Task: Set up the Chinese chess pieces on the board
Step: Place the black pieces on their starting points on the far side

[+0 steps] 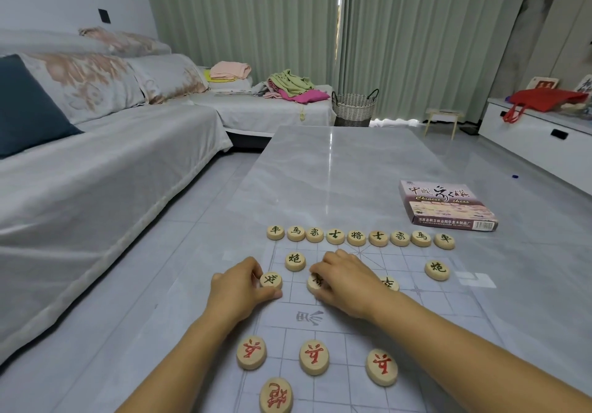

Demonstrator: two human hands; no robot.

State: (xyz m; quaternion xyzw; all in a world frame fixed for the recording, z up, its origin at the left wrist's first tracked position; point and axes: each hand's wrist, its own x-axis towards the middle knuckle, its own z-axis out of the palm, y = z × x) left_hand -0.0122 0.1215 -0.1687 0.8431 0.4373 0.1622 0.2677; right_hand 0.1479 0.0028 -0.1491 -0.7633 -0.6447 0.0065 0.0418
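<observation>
A thin clear board sheet (426, 303) with printed lines lies on the grey table. Along its far edge runs a row of several black-lettered wooden pieces (356, 237). Two black cannon pieces (295, 261) (437, 270) stand one row nearer. My left hand (238, 287) pinches a black pawn (271, 279) at the board's left edge. My right hand (344, 279) holds a second black pawn (315, 283), partly hidden under the fingers. A third black pawn (389, 283) peeks out behind my right wrist. Three red pawns (314, 356) and a red piece (276, 396) sit near me.
The chess box (447, 206) lies on the table at the right, beyond the board. A grey sofa (96, 169) runs along the left side of the table. A woven basket (354, 108) and a white cabinet (538, 140) stand farther off.
</observation>
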